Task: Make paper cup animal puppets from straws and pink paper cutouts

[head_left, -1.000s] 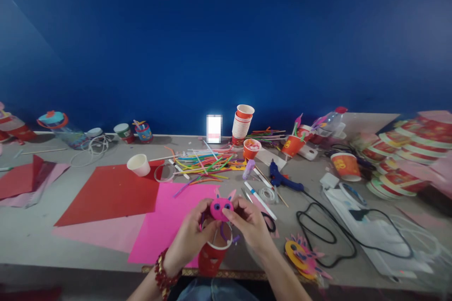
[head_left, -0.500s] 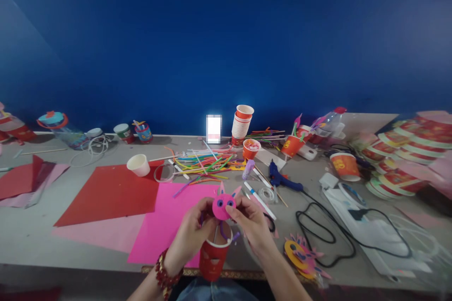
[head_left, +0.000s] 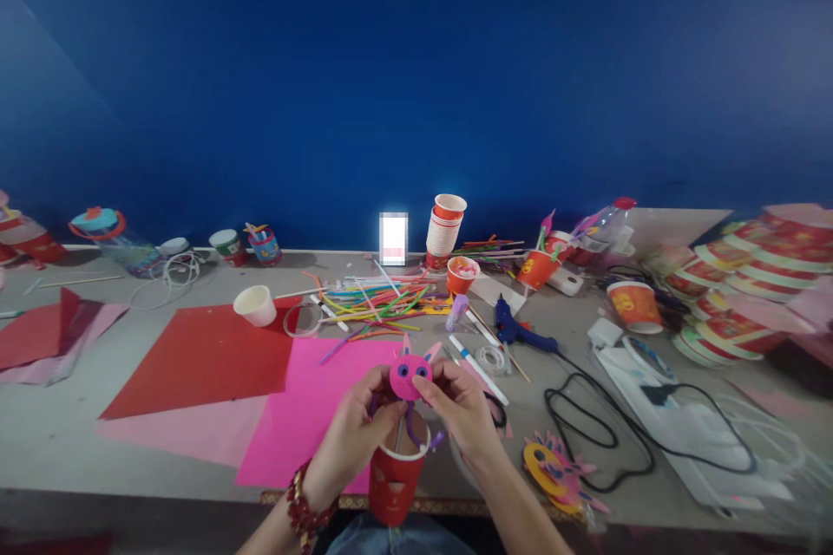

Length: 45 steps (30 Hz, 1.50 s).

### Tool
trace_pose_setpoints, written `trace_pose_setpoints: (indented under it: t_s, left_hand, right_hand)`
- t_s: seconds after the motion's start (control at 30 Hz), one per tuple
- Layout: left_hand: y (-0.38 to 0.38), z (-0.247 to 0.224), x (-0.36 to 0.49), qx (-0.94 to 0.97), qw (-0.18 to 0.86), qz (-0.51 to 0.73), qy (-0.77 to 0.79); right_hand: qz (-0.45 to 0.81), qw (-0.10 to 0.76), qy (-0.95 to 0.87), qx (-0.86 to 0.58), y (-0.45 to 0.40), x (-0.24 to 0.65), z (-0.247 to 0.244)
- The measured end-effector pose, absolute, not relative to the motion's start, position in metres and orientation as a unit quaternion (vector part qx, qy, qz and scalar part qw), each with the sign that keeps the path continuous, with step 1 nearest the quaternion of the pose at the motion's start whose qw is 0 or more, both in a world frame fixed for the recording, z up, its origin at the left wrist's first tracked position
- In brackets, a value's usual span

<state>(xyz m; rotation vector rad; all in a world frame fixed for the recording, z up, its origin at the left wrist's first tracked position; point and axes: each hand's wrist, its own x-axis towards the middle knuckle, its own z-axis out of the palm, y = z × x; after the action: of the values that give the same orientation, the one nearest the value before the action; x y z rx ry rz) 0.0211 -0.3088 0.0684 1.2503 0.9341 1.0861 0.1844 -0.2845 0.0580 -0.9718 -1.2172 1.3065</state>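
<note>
A pink paper animal head with pointed ears and two dark eyes is pinched between my hands. It sits above a red paper cup near the table's front edge. My left hand closes on the head's left side, its thumb over the cup's rim. From the right, my right hand presses its thumb against the face's lower right. Below the head a purple pipe cleaner bends down into the cup, beside a thin stick. The fingers behind the head are partly hidden.
Pink paper and red paper lie at left, with a white cup on the red. Pipe cleaners are heaped behind. A blue glue gun with a black cord, a power strip and a yellow paper ring are right.
Almost nothing differs. The pink head has shifted very slightly left and up in the view, and both hands keep the same hold.
</note>
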Motion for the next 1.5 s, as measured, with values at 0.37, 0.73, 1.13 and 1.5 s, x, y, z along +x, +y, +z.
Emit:
trace_pose_setpoints:
  t_s: [0.37,0.73,1.13,1.5]
  left_hand:
    - [-0.3068,0.068,0.0224,0.519,0.569,0.472,0.429]
    - [-0.3078,0.068,0.0229,0.548,0.538,0.468,0.438]
    - [-0.3072,0.0733,0.0226,0.61,0.453,0.426,0.491]
    - [-0.3069,0.0697,0.0212,0.625,0.44,0.404,0.503]
  right_hand:
    - [0.496,0.527,-0.551,-0.416,-0.2887,0.183,0.0614]
    - [0.496,0.495,-0.579,-0.416,-0.2886,0.1837,0.0594]
    - [0.539,0.504,-0.527,-0.421,-0.2888,0.1803,0.0587]
    - [0.52,0.488,-0.566,-0.413,-0.281,0.1823,0.0626]
